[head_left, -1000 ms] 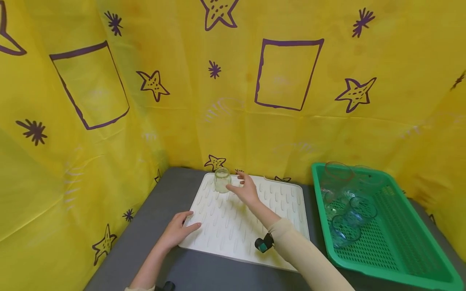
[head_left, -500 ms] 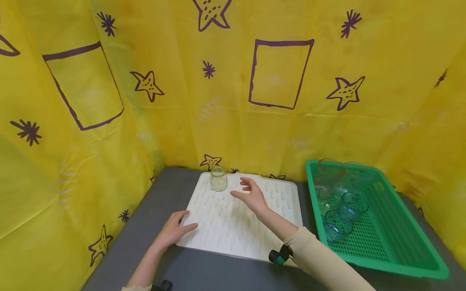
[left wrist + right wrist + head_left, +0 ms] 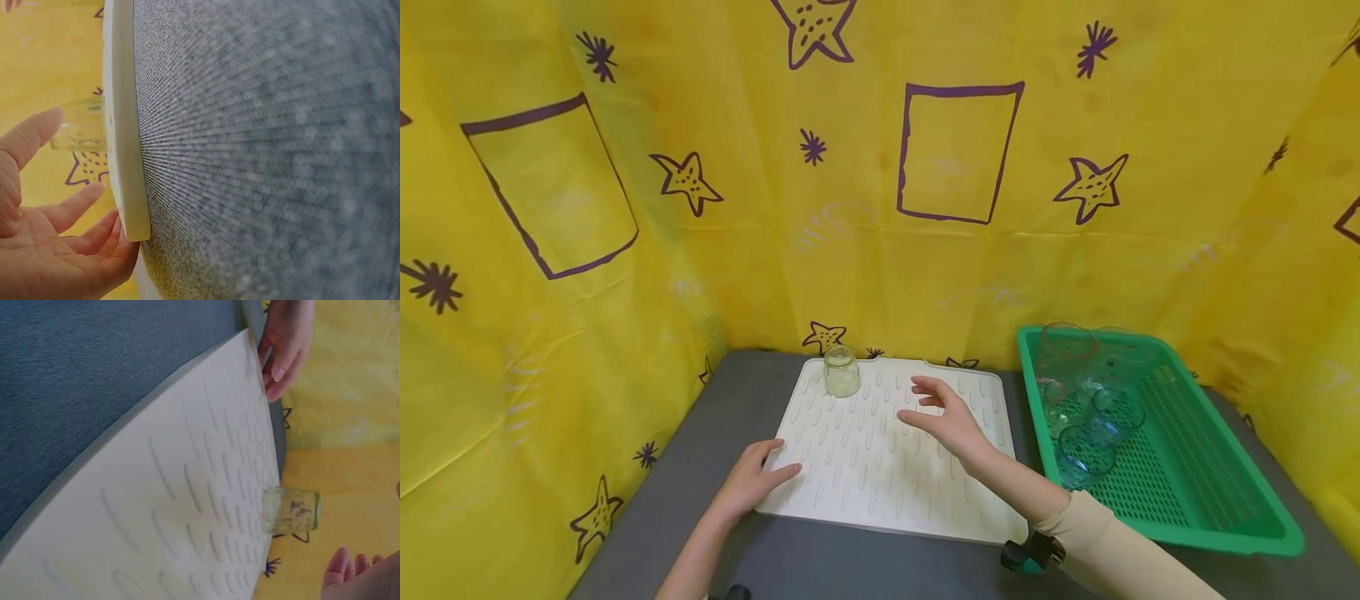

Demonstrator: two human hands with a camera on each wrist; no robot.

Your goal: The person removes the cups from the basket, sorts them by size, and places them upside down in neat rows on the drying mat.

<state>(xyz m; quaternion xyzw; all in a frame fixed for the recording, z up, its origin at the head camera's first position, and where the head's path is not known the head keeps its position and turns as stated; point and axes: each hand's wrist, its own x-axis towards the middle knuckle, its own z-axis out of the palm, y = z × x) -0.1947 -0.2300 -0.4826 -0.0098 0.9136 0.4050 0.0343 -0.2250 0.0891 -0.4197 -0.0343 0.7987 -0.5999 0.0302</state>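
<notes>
Tumbler (image 3: 842, 372) of pale green glass stands near the far left corner of a white ridged drying mat (image 3: 880, 467), apparently mouth down, with neither hand on it. The right hand (image 3: 943, 417) hangs over the mat to the right of the tumbler and well apart from it; its grip is wide, thumb and fingers parted around nothing. The left hand (image 3: 751, 481) lies at the near part of the mat's left edge, fingers touching that edge and thumb spread away, so this grip too is loose and holds nothing.

To the right of the mat sits a green plastic basket (image 3: 1180, 454). Along its left side are two blue-tinted glasses (image 3: 1086, 457) and, farther back, a glass with a reddish rim (image 3: 1070, 343); other clear pieces overlap there, too hard to count.

By my judgement the work is at an early stage: one glass set down on the mat, those in the basket still to be dealt with. Grey bench (image 3: 820, 562) lies beneath everything, and a patterned yellow curtain (image 3: 737, 108) closes off the far side and the left.
</notes>
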